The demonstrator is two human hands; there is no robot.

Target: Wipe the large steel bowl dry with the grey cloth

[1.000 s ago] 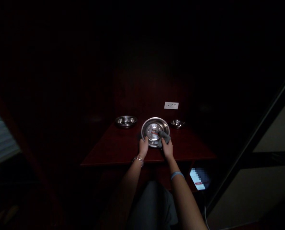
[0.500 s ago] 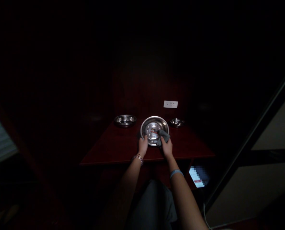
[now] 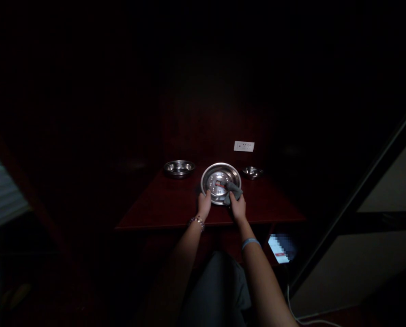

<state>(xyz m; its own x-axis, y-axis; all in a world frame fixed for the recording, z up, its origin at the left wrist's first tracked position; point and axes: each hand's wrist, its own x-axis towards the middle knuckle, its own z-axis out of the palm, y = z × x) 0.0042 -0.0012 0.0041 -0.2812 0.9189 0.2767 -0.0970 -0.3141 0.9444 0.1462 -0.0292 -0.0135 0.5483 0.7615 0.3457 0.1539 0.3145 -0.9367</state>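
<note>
A shiny metal basin [image 3: 212,175] is tilted up toward me over the dark red table, with a small label on its inner bottom. My left hand [image 3: 204,204] grips its lower left rim, thumb on the inside. In my right hand [image 3: 238,208] is a grey cloth [image 3: 234,191], bunched against the basin's lower right rim and inner side. The fingers behind the rim are hidden on both hands.
Another metal basin [image 3: 179,169] stands at the back left of the table [image 3: 148,211], and a smaller metal bowl [image 3: 252,172] at the back right. A white socket panel [image 3: 244,146] is on the wall. Below the table's right side glows a screen [image 3: 279,249], near a pale cable [image 3: 289,299].
The whole view has shifted slightly, so everything sits a little higher. Both hands keep their hold on the basin and cloth, with hardly any movement against each other.
</note>
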